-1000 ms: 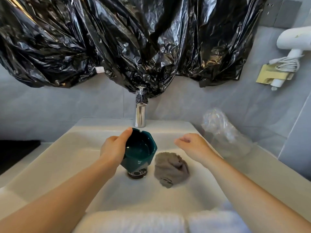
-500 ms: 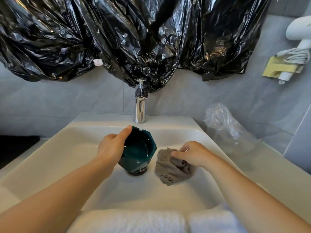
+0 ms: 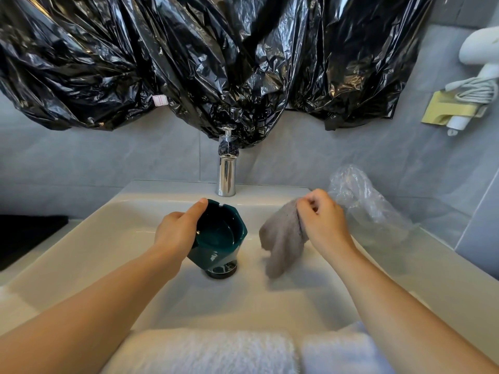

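gripping a teal ashtray [image 3: 218, 238] by its rim, the left hand [image 3: 178, 233] holds it tilted above the drain [image 3: 221, 272] of the white sink [image 3: 108, 252] in the head view, thumb along the rim. the right hand [image 3: 324, 222] pinches a grey cloth [image 3: 283, 238] in curled fingers [image 3: 310, 207]; the cloth hangs just beside the ashtray. a chrome tap [image 3: 226, 176] stands behind them, and white towels [image 3: 205, 352] lie at the near edge.

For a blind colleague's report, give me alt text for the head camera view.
Over a white sink, the left hand holds a tilted teal ashtray while the right hand pinches a grey cloth that hangs down. A chrome tap stands behind, below black plastic sheeting.
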Motion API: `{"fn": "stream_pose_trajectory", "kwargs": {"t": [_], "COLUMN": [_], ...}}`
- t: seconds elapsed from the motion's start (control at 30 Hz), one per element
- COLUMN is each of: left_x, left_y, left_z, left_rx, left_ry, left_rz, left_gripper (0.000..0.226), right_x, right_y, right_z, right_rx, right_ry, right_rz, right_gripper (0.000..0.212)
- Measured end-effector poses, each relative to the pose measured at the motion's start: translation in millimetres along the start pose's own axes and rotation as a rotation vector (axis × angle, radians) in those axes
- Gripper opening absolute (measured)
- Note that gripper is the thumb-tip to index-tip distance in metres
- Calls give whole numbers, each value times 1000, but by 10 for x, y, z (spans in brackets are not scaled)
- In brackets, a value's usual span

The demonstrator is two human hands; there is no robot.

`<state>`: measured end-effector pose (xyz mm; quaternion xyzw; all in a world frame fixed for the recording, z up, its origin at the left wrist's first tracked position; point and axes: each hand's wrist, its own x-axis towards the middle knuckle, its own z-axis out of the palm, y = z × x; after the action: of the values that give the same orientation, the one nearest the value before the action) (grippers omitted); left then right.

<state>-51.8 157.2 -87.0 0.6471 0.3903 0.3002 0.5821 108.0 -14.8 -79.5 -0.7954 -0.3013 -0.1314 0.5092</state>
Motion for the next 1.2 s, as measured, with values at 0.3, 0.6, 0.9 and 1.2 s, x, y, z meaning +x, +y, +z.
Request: {"fn": "stream_pose_trajectory", "kwargs": {"t": [0.3,0.6,0.9,1.2], "left_x": [1,9,-32,-72], "left_y": [5,-32,-75,-30], "left_z": [32,45,101,110], "left_rx": [-20,42,84,34], "left_ry": [-19,4,28,45], "left_rz": [17,81,204,260], "left_gripper": [50,57,48,42], "right_x": [-85,-95,-313,-346], "right_y": [-139,-211,-247,-302], "right_z": [-28,-33,160,243], "right_rx": [189,618,263,6], "right_ry": [-225,-445,-596,-392], "right_rz": [99,224,-128,-191], "right_gripper": [14,23,40,45]}}
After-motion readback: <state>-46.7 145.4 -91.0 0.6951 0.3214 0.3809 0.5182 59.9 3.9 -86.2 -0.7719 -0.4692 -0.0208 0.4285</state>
